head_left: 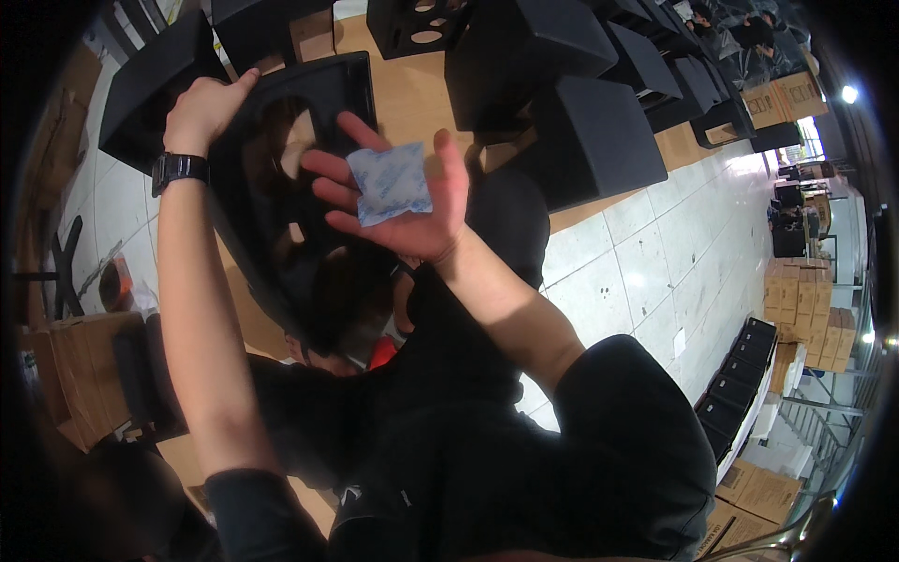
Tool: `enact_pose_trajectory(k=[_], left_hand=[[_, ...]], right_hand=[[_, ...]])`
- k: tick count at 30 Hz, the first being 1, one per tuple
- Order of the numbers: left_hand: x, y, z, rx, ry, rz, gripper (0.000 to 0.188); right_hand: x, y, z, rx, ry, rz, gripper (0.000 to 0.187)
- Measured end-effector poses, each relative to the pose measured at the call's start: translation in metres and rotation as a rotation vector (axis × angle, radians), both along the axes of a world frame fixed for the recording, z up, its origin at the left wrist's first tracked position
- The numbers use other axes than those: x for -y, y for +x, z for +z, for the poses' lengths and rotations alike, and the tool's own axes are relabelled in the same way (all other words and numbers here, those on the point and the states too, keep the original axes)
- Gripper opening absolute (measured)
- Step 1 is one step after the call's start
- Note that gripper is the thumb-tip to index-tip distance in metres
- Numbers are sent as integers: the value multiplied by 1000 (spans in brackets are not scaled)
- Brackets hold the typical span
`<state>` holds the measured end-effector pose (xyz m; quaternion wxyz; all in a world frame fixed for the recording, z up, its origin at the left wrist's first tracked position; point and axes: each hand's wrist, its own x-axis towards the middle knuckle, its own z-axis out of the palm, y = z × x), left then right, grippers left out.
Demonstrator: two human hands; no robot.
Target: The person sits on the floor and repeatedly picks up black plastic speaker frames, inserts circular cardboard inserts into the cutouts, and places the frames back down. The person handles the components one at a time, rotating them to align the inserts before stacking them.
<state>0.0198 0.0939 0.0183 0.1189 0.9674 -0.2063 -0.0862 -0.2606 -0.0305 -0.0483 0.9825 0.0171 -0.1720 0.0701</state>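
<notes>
A small white sachet with blue print (391, 184), like a desiccant packet, lies on the upturned palm of my right hand (421, 215). The fingers of that hand are spread beneath it, and the thumb stands apart from it. My left hand (201, 117), with a dark watch at the wrist, grips the upper left edge of a black speaker cabinet (257, 140). The cabinet is tilted in front of me with its hollow inside showing, and light comes through holes in it. My right hand is over the cabinet's right side, and the forearm hides part of its lower end.
More black cabinets (595, 140) stand on brown cardboard (412, 89) ahead and to the right. One cabinet with round holes (421, 23) is at the top. Cartons (810, 300) are stacked at the far right, beyond the white tiled floor (646, 253). A cardboard box (89, 375) sits at left.
</notes>
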Motion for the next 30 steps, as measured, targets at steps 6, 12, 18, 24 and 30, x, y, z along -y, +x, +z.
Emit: enact_pose_trajectory(k=[6, 12, 18, 24, 30], left_hand=[[15, -29, 15, -27, -6, -59, 82], [31, -37, 17, -5, -3, -42, 89], [25, -15, 4, 70, -28, -135, 87], [13, 11, -2, -90, -144, -258, 83], [10, 22, -6, -56, -95, -185, 91]], right_hand=[[-6, 1, 10, -71, -186, -111, 103], [-3, -5, 16, -40, -70, -84, 104], [6, -17, 19, -65, -20, -116, 91], [104, -46, 42, -617, -811, -1098, 41], [249, -126, 45, -1087, -2481, -1781, 69]])
